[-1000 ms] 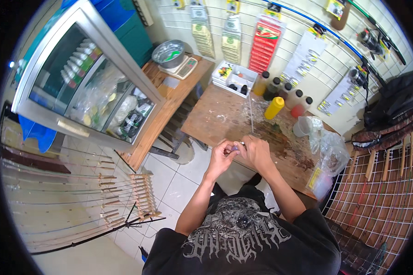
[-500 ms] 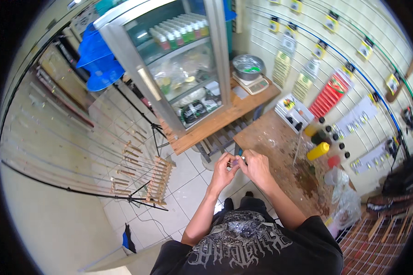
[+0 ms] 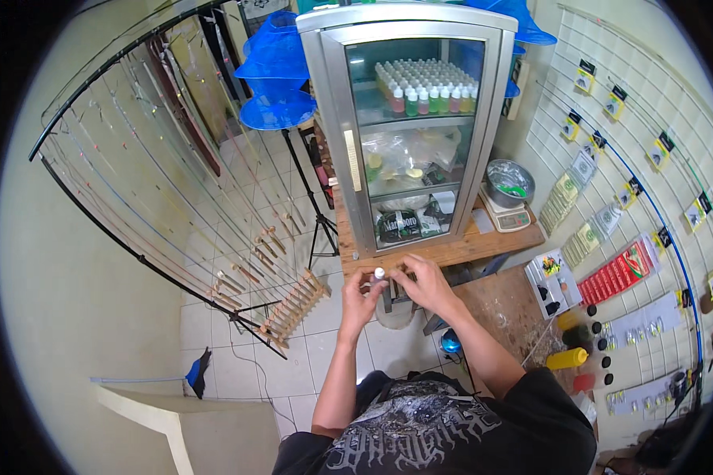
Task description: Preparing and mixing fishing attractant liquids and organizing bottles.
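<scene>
My left hand [image 3: 358, 302] grips a small dropper bottle [image 3: 379, 276] between thumb and fingers. It is upright, with a white cap on top and a purplish body partly hidden by the fingers. Just to its right is my right hand [image 3: 425, 285], its fingers loosely bent and slightly apart, with nothing visible in them. Both hands are in front of a wooden table [image 3: 451, 252]. On this table stands a glass-door cabinet [image 3: 325, 87], its top shelf filled with similar white-capped bottles [image 3: 428, 89] in red, green and yellow.
A steel bowl [image 3: 509, 182] rests on a scale [image 3: 513, 218] beside the cabinet. To the right, a stained workbench [image 3: 491, 305] holds a white tray [image 3: 548, 277] and a yellow squeeze bottle [image 3: 566, 359]. Fishing rods lean in a rack [image 3: 297, 309] at left. Packets hang on a wall grid.
My view has swung right toward the cabinet, so it now stands straight ahead. My right hand's fingers have moved off the bottle, whose white cap now shows; the left hand keeps hold.
</scene>
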Demonstrator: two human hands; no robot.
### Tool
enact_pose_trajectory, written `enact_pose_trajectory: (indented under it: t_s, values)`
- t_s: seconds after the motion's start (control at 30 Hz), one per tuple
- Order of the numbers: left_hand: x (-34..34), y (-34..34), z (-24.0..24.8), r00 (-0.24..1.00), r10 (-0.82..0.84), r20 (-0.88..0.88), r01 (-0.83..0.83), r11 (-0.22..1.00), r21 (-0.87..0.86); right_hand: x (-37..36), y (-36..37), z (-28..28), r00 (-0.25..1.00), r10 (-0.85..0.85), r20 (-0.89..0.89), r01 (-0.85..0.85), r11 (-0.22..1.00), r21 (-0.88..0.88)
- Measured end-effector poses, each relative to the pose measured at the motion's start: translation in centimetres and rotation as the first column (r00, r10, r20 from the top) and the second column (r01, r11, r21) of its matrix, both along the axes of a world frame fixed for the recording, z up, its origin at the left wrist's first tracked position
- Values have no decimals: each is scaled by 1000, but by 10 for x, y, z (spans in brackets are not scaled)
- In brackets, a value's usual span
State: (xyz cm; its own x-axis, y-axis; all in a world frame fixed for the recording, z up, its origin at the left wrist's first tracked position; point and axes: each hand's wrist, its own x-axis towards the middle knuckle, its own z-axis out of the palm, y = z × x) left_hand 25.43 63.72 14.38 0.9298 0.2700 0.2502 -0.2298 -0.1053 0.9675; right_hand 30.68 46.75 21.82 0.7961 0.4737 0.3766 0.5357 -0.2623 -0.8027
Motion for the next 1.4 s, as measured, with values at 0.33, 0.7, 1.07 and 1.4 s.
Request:
enact_pose_trajectory:
  t_s: [0.33,0.7,1.07,1.4]
  values:
    - [48,61,44,995,61,81,-50,991,-127,90,75,59,970,-115,214,25,924,382]
    - [106,105,104,962,-193,191,222,964,-145,91,122,69,957,-221,187,75,813,578]
    - [137,77,125,878,-417,235,449,887,-107,13,84,72,719,-504,478,250,830,499]
    - [173,15,211,863,-118,492,-33,957,288,-50,60,47,406,-530,745,524,803,285]
